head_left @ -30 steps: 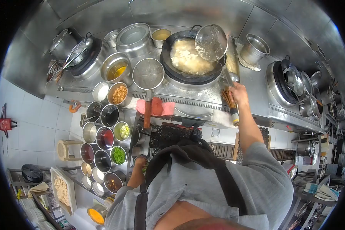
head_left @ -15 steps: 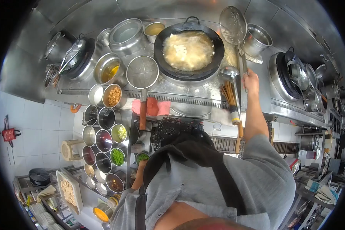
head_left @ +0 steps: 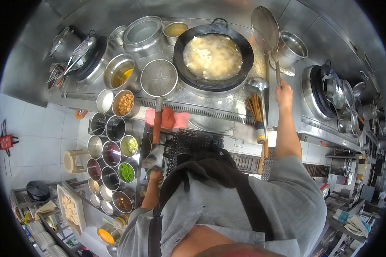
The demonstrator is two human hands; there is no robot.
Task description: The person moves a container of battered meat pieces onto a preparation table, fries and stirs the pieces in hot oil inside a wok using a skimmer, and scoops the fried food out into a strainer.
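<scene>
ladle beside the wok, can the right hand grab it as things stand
Probably not right now: the right hand grips the skimmer by its handle, though the ladle lies close by, with nothing covering it.

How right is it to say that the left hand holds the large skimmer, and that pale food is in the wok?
Not quite: the hand is wrong. The head view shows the right hand holding the large skimmer; pale food is in the wok.
</scene>
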